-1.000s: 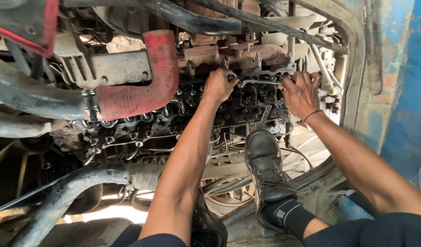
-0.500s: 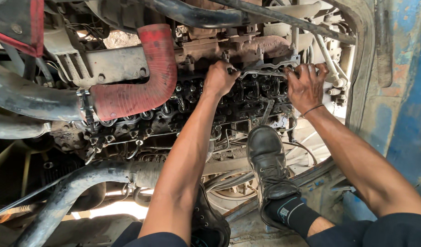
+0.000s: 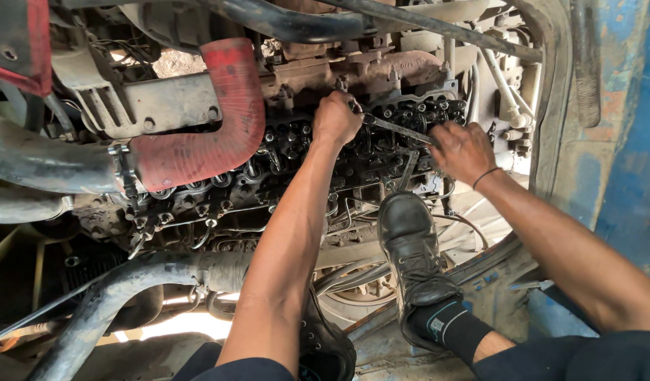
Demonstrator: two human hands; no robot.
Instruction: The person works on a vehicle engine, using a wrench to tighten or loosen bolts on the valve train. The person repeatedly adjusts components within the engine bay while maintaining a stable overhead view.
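I look down into a truck engine bay at the oily, uncovered top of the engine [image 3: 268, 176], full of springs and bolts. My left hand [image 3: 337, 118] is closed around the head end of a long metal wrench [image 3: 399, 129] at the engine's far edge. My right hand [image 3: 463, 149] grips the wrench's other end, fingers wrapped over the handle. A thin dark band circles my right wrist. The bolt under the wrench head is hidden by my left fingers.
A red rubber hose [image 3: 219, 120] bends over the engine's left part, clamped to a grey pipe [image 3: 43, 162]. My black boot [image 3: 413, 261] stands on the frame below the engine. The blue cab wall [image 3: 632, 141] rises on the right. A thick dirty hose [image 3: 113, 303] runs along the lower left.
My right hand has swung the wrench handle down and toward me. My left hand has stayed at the wrench head. The view has shifted slightly.
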